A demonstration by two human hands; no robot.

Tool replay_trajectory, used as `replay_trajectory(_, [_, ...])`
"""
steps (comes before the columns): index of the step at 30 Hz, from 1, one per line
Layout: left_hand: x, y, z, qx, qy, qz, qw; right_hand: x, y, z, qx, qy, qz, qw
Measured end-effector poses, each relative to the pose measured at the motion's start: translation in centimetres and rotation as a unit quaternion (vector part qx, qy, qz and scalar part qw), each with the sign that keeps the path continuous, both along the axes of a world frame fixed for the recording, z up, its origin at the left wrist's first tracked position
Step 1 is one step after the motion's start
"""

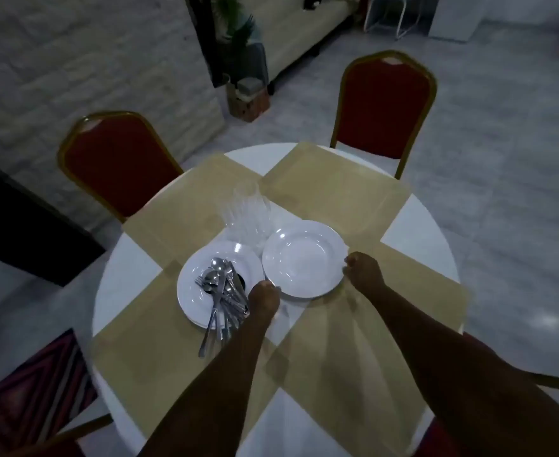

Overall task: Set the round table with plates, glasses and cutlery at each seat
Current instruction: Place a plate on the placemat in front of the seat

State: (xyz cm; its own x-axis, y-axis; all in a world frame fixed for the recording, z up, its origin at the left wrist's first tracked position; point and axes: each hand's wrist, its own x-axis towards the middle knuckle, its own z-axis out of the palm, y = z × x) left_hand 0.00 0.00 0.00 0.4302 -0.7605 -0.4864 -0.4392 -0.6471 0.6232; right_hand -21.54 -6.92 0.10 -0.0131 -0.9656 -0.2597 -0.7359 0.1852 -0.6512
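Observation:
A white plate (304, 257) is held near the middle of the round white table (420, 225). My left hand (264, 298) grips its near-left rim and my right hand (362, 270) grips its right rim. To its left a stack of white plates (192, 285) carries a pile of cutlery (222, 291), with spoons, forks and knives hanging over the near edge. Several clear glasses (246, 212) stand together just behind both plates. Tan placemats lie at the seats; the far right one (334, 189) is bare.
Two red chairs with gold frames stand at the far side, one at the left (116, 166) and one at the right (387, 103). Parts of other red chairs show at the bottom corners. A patterned rug (24, 390) lies on the floor at the lower left.

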Motion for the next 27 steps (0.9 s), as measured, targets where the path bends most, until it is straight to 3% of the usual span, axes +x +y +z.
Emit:
replay_trajectory(6, [-1.5,-1.8,-0.6,-0.004,-0.001,0.106,0.994,0.3,-4.6,-0.1,0.026,-0.005,-0.030,0.999])
replay_trajectory(10, [-1.3,-2.3,-1.0,-0.024,-0.005,0.168,0.985,0.2,-7.1,-1.3,0.026,0.007,0.005,1.000])
replay_trajectory(16, [-1.0,-2.9,-2.0,0.015,-0.017,0.174,0.985,0.5,-7.9,-1.5,0.044,-0.029,-0.041,0.998])
replay_trajectory(18, [-0.5,-2.5,-2.0,-0.019,-0.022,0.184,0.983,0.4,-7.9,-1.6,0.060,-0.041,-0.051,0.996])
replay_trajectory(21, [-0.3,-2.6,-2.5,-0.016,-0.050,0.138,0.989,0.2,-8.1,-1.7,0.100,-0.051,-0.040,0.993])
replay_trajectory(27, [-1.3,-2.1,-1.4,0.014,-0.072,0.143,0.987,0.2,-8.5,-1.7,0.132,-0.080,-0.038,0.987])
